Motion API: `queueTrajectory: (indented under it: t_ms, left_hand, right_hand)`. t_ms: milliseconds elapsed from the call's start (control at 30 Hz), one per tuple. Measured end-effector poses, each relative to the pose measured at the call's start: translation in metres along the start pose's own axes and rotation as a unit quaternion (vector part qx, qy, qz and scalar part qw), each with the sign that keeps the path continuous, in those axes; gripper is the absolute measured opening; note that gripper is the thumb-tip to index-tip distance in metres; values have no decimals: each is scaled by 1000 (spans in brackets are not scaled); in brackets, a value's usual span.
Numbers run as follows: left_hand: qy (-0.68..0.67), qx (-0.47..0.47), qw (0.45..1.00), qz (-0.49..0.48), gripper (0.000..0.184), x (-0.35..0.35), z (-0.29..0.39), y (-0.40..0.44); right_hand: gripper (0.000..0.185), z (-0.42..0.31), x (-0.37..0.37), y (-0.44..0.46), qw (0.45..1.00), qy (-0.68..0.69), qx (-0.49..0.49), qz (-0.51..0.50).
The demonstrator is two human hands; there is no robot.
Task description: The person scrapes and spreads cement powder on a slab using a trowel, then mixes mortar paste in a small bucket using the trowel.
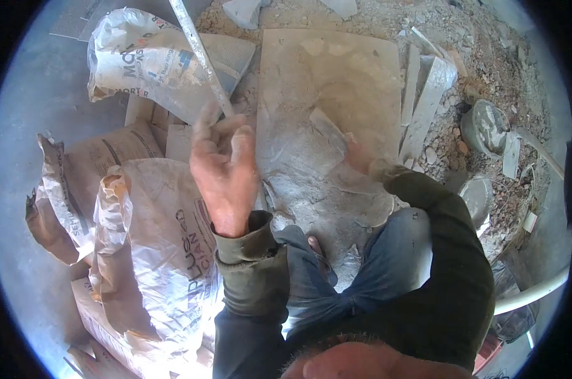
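Right grip (360, 155) first: it is smeared and partly hidden, and it seems to be at the near end of a flat blade (327, 128), but I cannot tell how tightly it is closed. Left grip (225, 167) has bent fingers beside a long pole (197, 47); I cannot tell if they wrap around it or only pass over it.

Grey paste (308, 196) lies in the middle, just past the knees, over the near part of a big flat board (286, 50). It looks like the blade is there to work the paste. To do that well, I think the blade should lie low, with a little tilt, and push gently and evenly so it leaves no lumps. The feet should keep out of the paste.

The right arm, in its dark sleeve (444, 215), bends out to the right, and then the forearm comes back in toward the middle. The left arm goes nearly straight out, with the back of the hand up, near the paper bags (166, 208) on the left.
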State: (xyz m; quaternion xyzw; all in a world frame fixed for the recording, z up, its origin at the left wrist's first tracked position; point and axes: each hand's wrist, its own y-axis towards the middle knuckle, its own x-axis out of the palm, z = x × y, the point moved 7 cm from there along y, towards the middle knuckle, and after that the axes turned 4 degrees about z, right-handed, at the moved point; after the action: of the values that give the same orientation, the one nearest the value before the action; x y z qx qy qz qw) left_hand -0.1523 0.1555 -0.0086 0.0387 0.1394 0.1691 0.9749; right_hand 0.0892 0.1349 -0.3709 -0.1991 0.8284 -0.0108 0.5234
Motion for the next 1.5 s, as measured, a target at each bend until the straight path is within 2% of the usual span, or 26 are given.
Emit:
queueTrajectory:
  t_ms: [67,100,133,167,233,300,367,433,567,767,867,967,1067,1167,1233,1300,1400,1500]
  left_hand:
    - [-40,-17,998,38,55,-4,8,2]
    - [-59,-25,996,58,60,-7,10,3]
    - [-41,21,997,61,61,-10,8,8]
    - [-45,24,997,65,60,-9,4,10]
    - [-53,35,996,70,59,-7,2,12]
    - [-89,20,993,75,58,1,1,11]
    - [-93,14,993,74,57,4,0,12]
    - [-70,10,995,65,56,5,-2,12]
    - [-53,-4,997,62,56,-1,3,7]
    - [-66,13,997,47,53,0,-6,13]
    - [-80,8,996,39,52,4,-8,15]
    - [-79,2,996,37,52,7,-4,15]
    - [-69,-8,997,41,51,6,2,14]
    - [-44,-7,998,38,51,6,4,13]
    - [-41,4,999,27,51,3,2,11]
    - [-39,7,999,37,52,1,6,7]
    - [-22,5,999,46,53,-4,9,0]
    - [-12,4,999,48,53,-6,10,0]
  right_hand:
    - [48,-1,-38,-10,988,120,76,55]
    - [47,-10,-46,-6,989,124,68,50]
    - [47,-27,-50,1,989,130,61,45]
    - [47,-46,-49,10,988,137,53,40]
    - [42,-92,-32,37,981,164,-21,100]
    - [43,-125,12,76,975,161,-45,144]
    - [40,-147,37,114,975,203,68,58]
    - [38,-160,41,130,959,241,139,51]
    - [39,-134,58,134,927,281,231,88]
    - [48,-91,36,107,922,210,309,100]
    - [50,-70,18,87,932,160,307,105]
    - [53,-53,5,64,909,205,336,134]
    - [50,-70,-30,46,925,170,297,168]
    - [42,-88,-35,70,899,241,311,193]
    - [46,-103,-19,120,918,197,224,262]
    - [43,-110,20,191,937,184,154,253]
    - [39,-118,16,224,907,267,219,242]
    - [36,-105,4,209,878,308,299,213]
